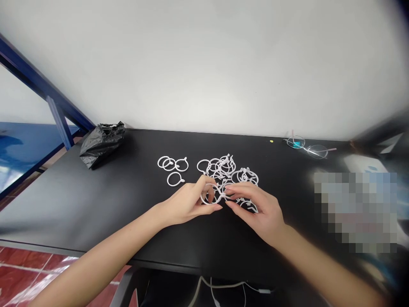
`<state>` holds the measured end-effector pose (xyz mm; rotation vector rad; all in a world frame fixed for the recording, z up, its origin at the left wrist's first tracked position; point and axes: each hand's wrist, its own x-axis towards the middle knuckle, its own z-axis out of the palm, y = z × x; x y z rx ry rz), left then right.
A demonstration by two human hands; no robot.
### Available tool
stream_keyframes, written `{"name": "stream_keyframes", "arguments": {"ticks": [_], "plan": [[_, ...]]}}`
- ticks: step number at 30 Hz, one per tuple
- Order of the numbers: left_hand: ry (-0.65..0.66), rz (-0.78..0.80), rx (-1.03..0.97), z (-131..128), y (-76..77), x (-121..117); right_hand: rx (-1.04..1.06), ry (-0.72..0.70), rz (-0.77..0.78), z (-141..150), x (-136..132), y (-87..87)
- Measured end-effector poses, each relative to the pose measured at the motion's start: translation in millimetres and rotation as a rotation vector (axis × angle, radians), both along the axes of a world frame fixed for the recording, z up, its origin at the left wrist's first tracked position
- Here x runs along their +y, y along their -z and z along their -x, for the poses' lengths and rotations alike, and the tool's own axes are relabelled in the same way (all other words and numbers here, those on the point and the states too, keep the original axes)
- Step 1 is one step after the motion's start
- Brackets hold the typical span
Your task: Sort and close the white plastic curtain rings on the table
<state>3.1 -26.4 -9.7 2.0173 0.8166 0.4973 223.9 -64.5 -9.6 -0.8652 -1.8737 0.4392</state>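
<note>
My left hand (193,200) is closed around a white plastic ring (204,200), its thumb and curled fingers holding the loop above the table. The ring has a small clasp-like end on its right side. At that end, the bent fingers of my right hand (255,204) pinch from the right; exactly where they touch is hard to make out. Beneath and behind both hands lies a loose pile of similar white rings (225,166), some with tails sticking out. Left of the pile, a small group of white rings (175,179) lies flat on the table.
The black table (134,192) runs back to a pale wall. A crumpled black plastic bag (104,143) sits at the back left by a blue metal frame (60,119). Eyeglasses (315,151) lie at the back right, beside a blurred package (358,209). Cables (223,285) hang below the front edge.
</note>
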Motion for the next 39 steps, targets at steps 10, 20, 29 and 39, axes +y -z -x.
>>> {"name": "stream_keyframes", "arguments": {"ticks": [10,20,29,39], "plan": [[0.03,-0.03,-0.026,-2.3,1.5,-2.8,0.051,0.017,0.007,5.7,-1.6,-0.2],[-0.03,-0.23,0.012,5.1,-6.1,3.2,0.071,-0.027,0.044,1.5,-0.4,-3.2],[-0.289,-0.633,0.44,61.6,-21.4,48.2,0.117,0.006,0.078,0.0,-0.4,1.1],[-0.338,-0.619,0.549,70.5,-15.5,52.2,0.103,0.01,0.06,1.7,-1.1,2.6]]}}
